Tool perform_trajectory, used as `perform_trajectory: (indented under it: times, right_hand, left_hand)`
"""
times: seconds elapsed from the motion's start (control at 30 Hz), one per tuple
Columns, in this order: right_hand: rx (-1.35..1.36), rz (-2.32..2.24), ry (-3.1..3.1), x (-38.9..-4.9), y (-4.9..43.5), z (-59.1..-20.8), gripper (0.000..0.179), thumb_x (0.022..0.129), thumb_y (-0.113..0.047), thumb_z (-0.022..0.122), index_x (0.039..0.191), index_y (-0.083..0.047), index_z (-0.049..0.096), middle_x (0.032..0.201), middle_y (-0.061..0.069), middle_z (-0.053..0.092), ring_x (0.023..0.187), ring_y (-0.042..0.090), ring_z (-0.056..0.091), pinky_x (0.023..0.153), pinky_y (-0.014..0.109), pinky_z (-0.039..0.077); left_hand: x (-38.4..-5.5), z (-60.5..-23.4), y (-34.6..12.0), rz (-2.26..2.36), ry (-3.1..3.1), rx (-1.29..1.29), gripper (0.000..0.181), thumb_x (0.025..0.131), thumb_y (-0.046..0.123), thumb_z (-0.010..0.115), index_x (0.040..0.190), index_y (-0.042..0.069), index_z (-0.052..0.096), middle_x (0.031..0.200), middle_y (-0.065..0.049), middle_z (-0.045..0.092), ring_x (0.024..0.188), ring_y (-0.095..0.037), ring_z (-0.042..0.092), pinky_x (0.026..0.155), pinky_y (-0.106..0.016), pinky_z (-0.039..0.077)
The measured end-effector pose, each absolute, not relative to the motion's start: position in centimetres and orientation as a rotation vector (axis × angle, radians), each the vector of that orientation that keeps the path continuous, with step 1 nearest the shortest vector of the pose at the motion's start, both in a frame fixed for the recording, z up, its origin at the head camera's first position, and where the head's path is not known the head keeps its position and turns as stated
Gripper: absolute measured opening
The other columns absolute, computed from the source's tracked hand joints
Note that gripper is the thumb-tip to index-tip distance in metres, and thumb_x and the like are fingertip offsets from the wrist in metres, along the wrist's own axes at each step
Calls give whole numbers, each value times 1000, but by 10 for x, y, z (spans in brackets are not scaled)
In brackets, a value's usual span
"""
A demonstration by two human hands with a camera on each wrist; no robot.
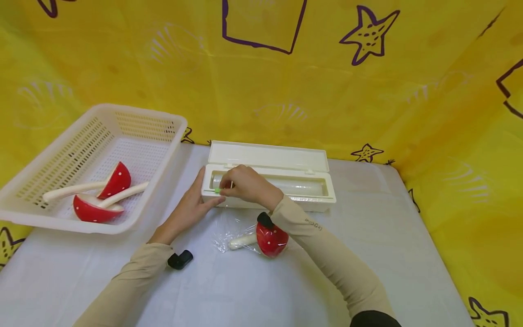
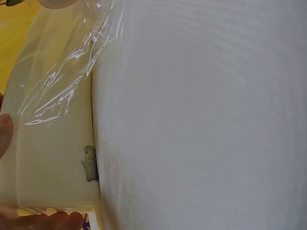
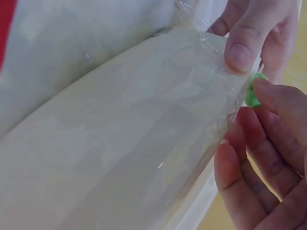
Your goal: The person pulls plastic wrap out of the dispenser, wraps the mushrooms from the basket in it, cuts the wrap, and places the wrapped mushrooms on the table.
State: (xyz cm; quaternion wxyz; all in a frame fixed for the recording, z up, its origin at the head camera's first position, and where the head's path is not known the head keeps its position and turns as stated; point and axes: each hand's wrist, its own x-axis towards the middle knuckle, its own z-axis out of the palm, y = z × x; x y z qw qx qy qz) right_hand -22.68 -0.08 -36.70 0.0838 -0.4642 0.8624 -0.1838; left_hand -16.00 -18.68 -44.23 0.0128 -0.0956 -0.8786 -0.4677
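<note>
A white cling film dispenser (image 1: 323, 198) lies across the table with its lid (image 1: 267, 154) raised, showing the film roll (image 1: 298, 186). My left hand (image 1: 185, 211) grips its left end, thumb along the front. At that same end, my right hand (image 1: 249, 185) pinches the small green slide cutter (image 3: 252, 97) between thumb and finger. Clear film (image 2: 62, 91) drapes over the dispenser's front, wrinkled and shiny. It reaches down to a red ladle (image 1: 273, 243) with white dots and a white handle (image 1: 241, 241), which lies in front, partly hidden behind my right wrist.
A white plastic basket (image 1: 163, 181) stands at the left, holding two more red ladles (image 1: 117, 180) with white handles. White cloth (image 1: 229, 290) covers the table. Behind and to the right hangs a yellow curtain (image 1: 261, 81) with starfish drawings.
</note>
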Motion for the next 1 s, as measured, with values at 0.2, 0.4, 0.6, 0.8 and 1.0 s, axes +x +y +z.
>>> perform_trajectory:
  times: [0.2,0.4,0.6,0.8,1.0]
  right_hand:
    - [-1400,-554,2558,-227,-1,-367,10,91,-17,72,95,-9,78,88,1,76,80,11,66,78,22,51]
    - [-1423,-548,2551,-229,-2,-368,10,91,-17,72,95,-10,78,88,0,76,80,11,66,78,21,51]
    - [-1418,-543,2533,-230,-1,-368,12,92,-18,71,98,-9,77,90,1,76,81,11,66,78,20,51]
    - [-1345,-443,2575,-230,13,-361,10,91,-18,70,94,-9,76,85,1,71,79,13,59,76,23,50]
    - [-1278,-466,2593,-229,41,-361,10,91,-18,71,93,-8,75,83,2,71,77,13,60,74,23,50]
  left_hand:
    - [-162,-443,-188,-1424,-2709,-226,96,84,27,81,156,7,20,161,-20,26,144,-39,34,114,-59,31]
    - [-162,-445,-192,-1494,-2659,-227,91,81,21,84,149,-2,28,164,-21,19,142,-42,38,111,-54,38]
    - [-163,-443,-193,-1470,-2676,-242,82,82,23,83,146,2,37,163,-23,19,146,-40,32,111,-54,38]
    - [-164,-440,-187,-1396,-2717,-289,93,85,28,80,155,5,23,159,-20,33,137,-37,41,104,-52,37]
    - [-164,-441,-187,-1360,-2728,-260,95,85,29,79,156,4,22,159,-20,32,139,-39,39,109,-56,34]
